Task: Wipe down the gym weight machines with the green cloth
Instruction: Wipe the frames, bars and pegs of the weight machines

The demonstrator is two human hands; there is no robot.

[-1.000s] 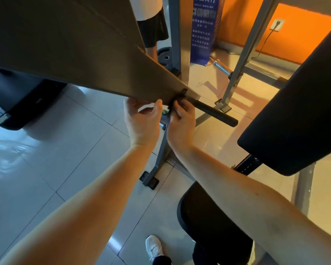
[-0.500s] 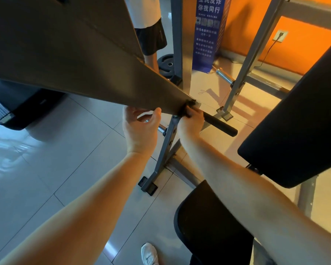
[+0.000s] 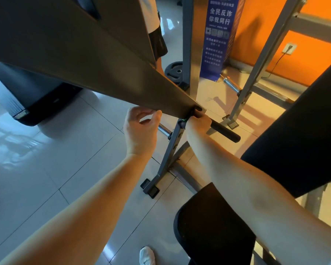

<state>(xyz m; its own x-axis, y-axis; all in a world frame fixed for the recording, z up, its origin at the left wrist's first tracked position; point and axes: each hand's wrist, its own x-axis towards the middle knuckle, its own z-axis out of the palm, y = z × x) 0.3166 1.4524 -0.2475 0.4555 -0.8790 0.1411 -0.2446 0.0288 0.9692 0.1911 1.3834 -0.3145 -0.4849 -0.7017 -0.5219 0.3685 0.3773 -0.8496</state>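
Gym floor (image 3: 46,159) here is glossy pale tile with light glare on it, and the back wall (image 3: 313,22) is bright orange with a socket (image 3: 289,48) and a cable hanging off it. A blue banner (image 3: 218,35) with white print stands by the wall, and a black weight plate (image 3: 175,70) sits on the floor near it. The machine is grey square-tube steel, and its slanted upright (image 3: 172,150) ends in black rubber feet. A big flat dark panel (image 3: 65,44) cuts across the top left, and a matte black pad (image 3: 304,140) fills the right side. The handle (image 3: 225,132) is a matte black cylinder whose long axis runs from the joint under the panel's tip down and off to the right. The right hand (image 3: 198,120) has its grip wrapped around the handle's inner end. The green cloth (image 3: 184,119) is only a tiny green sliver peeking out at the heel of that hand beside the upright, so I can't tell which way it lies. The left hand (image 3: 139,131) is curled in a loose C with the thumb tip at the panel's lower edge, and I can't tell if that grip holds anything. A chrome peg (image 3: 163,130) sticks out just under it.
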